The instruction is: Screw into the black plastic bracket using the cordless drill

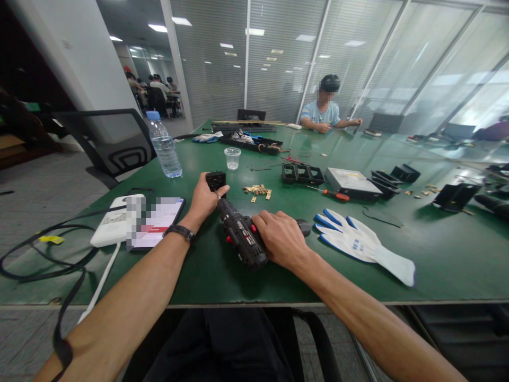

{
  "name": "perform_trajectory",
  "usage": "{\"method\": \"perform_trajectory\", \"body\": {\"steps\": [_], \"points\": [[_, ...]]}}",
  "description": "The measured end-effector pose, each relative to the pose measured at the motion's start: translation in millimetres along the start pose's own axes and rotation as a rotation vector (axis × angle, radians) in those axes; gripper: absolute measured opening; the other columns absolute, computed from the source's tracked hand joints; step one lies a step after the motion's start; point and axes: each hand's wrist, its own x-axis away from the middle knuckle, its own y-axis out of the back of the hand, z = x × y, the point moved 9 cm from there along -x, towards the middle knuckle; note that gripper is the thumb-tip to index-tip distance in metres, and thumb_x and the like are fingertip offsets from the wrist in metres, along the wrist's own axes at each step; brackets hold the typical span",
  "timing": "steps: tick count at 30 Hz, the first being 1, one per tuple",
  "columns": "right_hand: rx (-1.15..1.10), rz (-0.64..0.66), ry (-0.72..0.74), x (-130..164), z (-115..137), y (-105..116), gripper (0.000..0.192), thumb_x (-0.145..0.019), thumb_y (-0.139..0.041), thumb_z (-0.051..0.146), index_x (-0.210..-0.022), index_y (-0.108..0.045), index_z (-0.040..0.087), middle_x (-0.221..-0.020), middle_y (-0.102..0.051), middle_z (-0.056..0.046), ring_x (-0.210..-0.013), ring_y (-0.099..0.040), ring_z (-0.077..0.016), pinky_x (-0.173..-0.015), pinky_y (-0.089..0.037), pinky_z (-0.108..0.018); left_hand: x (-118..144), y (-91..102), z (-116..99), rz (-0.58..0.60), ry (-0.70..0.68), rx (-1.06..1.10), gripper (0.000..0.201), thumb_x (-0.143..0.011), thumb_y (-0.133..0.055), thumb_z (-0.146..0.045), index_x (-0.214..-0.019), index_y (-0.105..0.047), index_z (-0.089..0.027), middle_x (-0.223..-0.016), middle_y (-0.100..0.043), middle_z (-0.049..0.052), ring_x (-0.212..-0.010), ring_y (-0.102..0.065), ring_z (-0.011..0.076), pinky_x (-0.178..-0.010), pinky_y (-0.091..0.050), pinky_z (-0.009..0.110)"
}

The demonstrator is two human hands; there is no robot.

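I look down on the green surface [437, 254], which carries everything. Across it a person [324, 109] sits with forearms resting on its far edge. One water bottle [164, 143] stands upright at my left, one phone [157, 222] lies flat beside a white power bank [115, 223], and one white glove [363, 244] lies palm-down at my right. My right hand [280, 239] wraps its grip around the body of the single black power screwdriver [240, 233], laid low along the surface so its tip points away from me. My left hand [204, 200] pinches one small black part [216, 180] at that tip, which I judge steadies it for driving. One clear cup [232, 157] stands beyond. A loose heap of brass pieces [258, 191], too small to count, lies just right of the part.
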Motion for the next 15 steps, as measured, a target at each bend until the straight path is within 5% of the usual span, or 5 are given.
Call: {"method": "perform_trajectory", "body": {"steps": [15], "points": [[0.000, 0.001, 0.004, 0.3, 0.7, 1.3, 0.031, -0.080, -0.058, 0.022, -0.110, -0.052, 0.018, -0.099, -0.061, -0.007, -0.081, -0.057, -0.0224, -0.069, -0.031, -0.034, -0.7, -0.1, 1.3, -0.003, 0.004, 0.015, 0.054, -0.066, -0.076, -0.039, -0.108, -0.051, -0.018, -0.098, -0.062, 0.005, -0.089, -0.060, 0.0219, -0.082, -0.048, 0.037]]}}
